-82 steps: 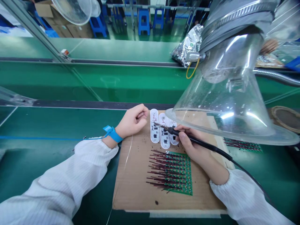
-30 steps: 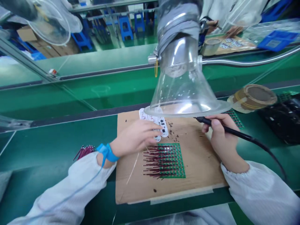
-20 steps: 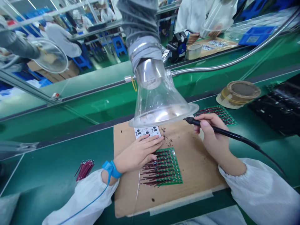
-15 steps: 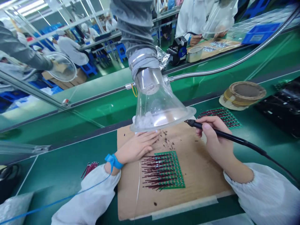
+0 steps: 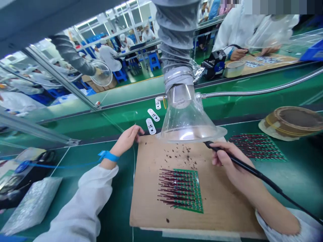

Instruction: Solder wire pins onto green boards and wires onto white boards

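My left hand (image 5: 130, 138) is raised at the far left corner of the cardboard sheet (image 5: 147, 208), fingers curled. A thin solder wire (image 5: 133, 188) runs up to it, and a fine tip pokes out above its fingers. White oval circuit boards (image 5: 150, 126) lie just beyond. In my right hand (image 5: 230, 159) is a black soldering iron (image 5: 242, 164), its tip end by the rim of the clear fume hood (image 5: 189, 124). Between the hands, a green circuit board panel (image 5: 194, 191) with dark red wires rests on the cardboard.
Dark scraps (image 5: 186, 156) are scattered on the cardboard. A second wired green panel (image 5: 264, 146) and a round, tape-wrapped container (image 5: 292, 122) stand at right. A bubble-wrap bag (image 5: 32, 205) lies at left. Across the ledge, a co-worker's hand (image 5: 238, 54) holds a tool.
My left hand has moved left, out from beside the hood and off the wired panel's far edge. White oval boards now show behind the hood. My right hand still holds the iron.
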`<action>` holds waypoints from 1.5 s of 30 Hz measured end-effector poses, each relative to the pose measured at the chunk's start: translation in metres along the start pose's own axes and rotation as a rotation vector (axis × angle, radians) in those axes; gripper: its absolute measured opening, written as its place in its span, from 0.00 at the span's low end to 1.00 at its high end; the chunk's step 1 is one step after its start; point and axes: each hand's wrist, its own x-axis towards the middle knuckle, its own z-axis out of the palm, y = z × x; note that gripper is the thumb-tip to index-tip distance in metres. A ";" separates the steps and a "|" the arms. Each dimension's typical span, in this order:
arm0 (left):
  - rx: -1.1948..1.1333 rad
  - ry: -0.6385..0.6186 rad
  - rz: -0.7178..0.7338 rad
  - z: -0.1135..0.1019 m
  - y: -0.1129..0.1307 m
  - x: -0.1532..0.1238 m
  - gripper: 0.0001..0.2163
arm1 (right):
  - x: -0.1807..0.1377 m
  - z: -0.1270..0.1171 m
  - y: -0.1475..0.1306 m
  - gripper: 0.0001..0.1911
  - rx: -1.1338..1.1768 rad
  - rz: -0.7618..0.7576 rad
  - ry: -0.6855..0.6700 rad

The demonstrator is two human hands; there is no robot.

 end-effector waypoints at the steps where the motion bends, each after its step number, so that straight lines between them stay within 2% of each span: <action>1: 0.004 -0.029 -0.053 -0.003 0.000 -0.015 0.23 | -0.003 0.001 -0.002 0.14 -0.047 -0.022 -0.063; 3: 0.090 -0.032 -0.027 0.001 0.002 -0.035 0.22 | -0.007 0.004 -0.007 0.14 -0.100 -0.078 -0.152; 5: 0.235 0.023 0.038 0.016 0.006 -0.037 0.18 | -0.010 0.008 -0.013 0.14 -0.104 -0.142 -0.186; 7: 0.375 0.088 0.011 0.034 0.010 -0.022 0.14 | -0.011 0.011 -0.014 0.14 -0.103 -0.182 -0.192; 10: 0.483 0.132 -0.067 0.052 0.011 0.018 0.14 | -0.009 0.013 -0.008 0.15 -0.159 -0.151 -0.163; 12: 0.514 0.157 -0.098 0.053 0.007 0.044 0.14 | -0.006 0.012 -0.001 0.16 -0.194 -0.108 -0.129; 14: 0.544 0.195 -0.132 0.044 0.001 0.061 0.10 | -0.004 0.010 0.005 0.18 -0.205 -0.084 -0.093; 17: 0.566 0.254 -0.186 0.022 -0.012 0.067 0.08 | 0.000 0.008 0.006 0.19 -0.189 -0.073 -0.049; 19: 0.560 0.273 -0.218 0.005 -0.023 0.054 0.09 | 0.000 0.008 0.003 0.19 -0.169 -0.073 -0.061; 21: 0.549 0.280 -0.259 -0.013 -0.035 0.028 0.12 | -0.002 0.010 0.001 0.18 -0.157 -0.090 -0.120; 25: 0.532 0.288 -0.398 -0.048 -0.054 -0.051 0.28 | -0.013 0.022 0.004 0.17 -0.208 -0.232 -0.353; 27: 0.516 0.268 -0.448 -0.060 -0.058 -0.093 0.32 | -0.022 0.031 0.006 0.21 -0.298 -0.368 -0.427; 30: 0.500 0.229 -0.446 -0.062 -0.060 -0.145 0.25 | -0.033 0.041 0.006 0.32 -0.436 -0.559 -0.480; 32: 0.490 0.209 -0.421 -0.055 -0.061 -0.165 0.17 | -0.036 0.044 0.005 0.30 -0.467 -0.591 -0.505; 37: 0.448 0.197 -0.386 -0.040 -0.066 -0.173 0.12 | -0.025 0.040 0.004 0.27 -0.457 -0.579 -0.489; 41: 0.414 0.196 -0.356 -0.040 -0.064 -0.169 0.11 | -0.002 0.034 0.008 0.24 -0.450 -0.600 -0.497; 45: 0.381 0.206 -0.351 -0.044 -0.061 -0.170 0.12 | 0.018 0.037 0.013 0.27 -0.431 -0.567 -0.527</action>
